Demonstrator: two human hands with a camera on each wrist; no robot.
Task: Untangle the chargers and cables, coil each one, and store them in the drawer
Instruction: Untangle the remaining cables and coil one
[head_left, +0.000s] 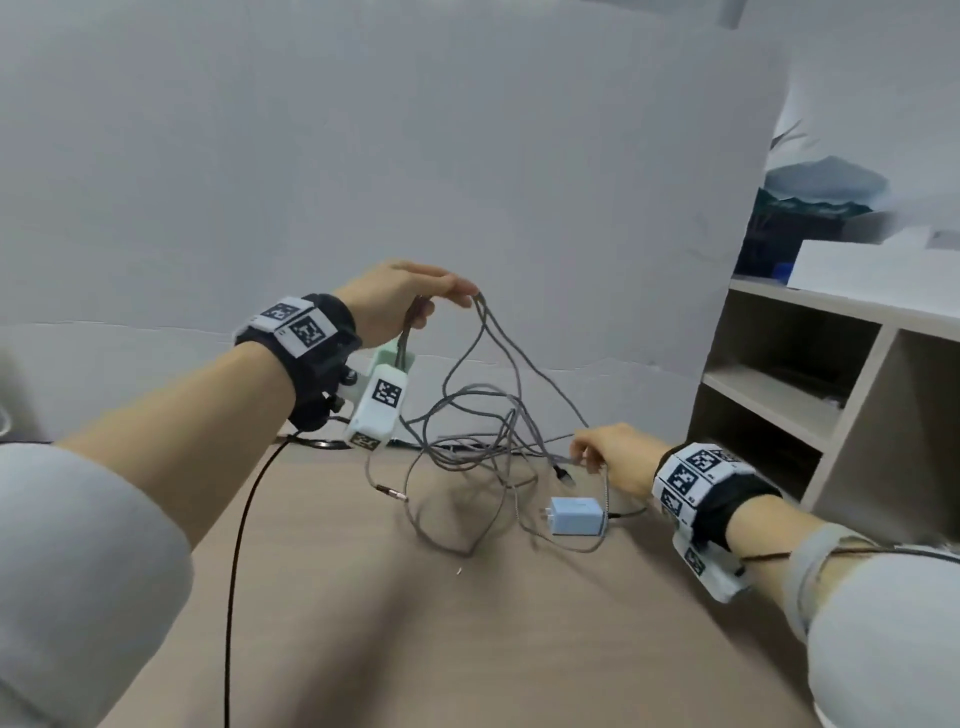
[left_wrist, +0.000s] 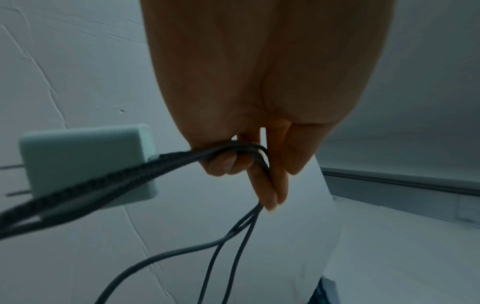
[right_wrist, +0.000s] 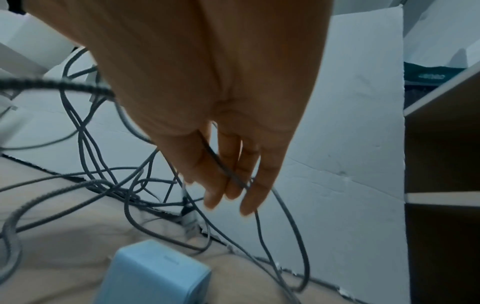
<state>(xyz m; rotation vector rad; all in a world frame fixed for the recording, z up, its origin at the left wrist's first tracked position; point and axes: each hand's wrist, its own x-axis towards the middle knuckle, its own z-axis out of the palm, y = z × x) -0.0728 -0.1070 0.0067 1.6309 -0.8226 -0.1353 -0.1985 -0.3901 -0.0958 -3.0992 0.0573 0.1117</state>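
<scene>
A tangle of grey braided cables (head_left: 483, 441) hangs and lies on the beige table (head_left: 415, 623). My left hand (head_left: 415, 299) is raised above it and pinches several cable strands (left_wrist: 241, 150), with a mint-green charger (head_left: 397, 358) dangling just below it (left_wrist: 85, 164). My right hand (head_left: 605, 452) is low at the right of the tangle, and one grey cable (right_wrist: 223, 164) runs between its thumb and fingers. A light blue charger (head_left: 576, 515) lies on the table just below that hand (right_wrist: 153, 275). A cable plug (head_left: 392, 492) lies loose at the tangle's left.
An open wooden shelf unit (head_left: 831, 400) stands at the right, close to my right arm. White board (head_left: 415, 156) forms the backdrop behind the table. A black wire (head_left: 239, 545) runs from my left wrist device down the table.
</scene>
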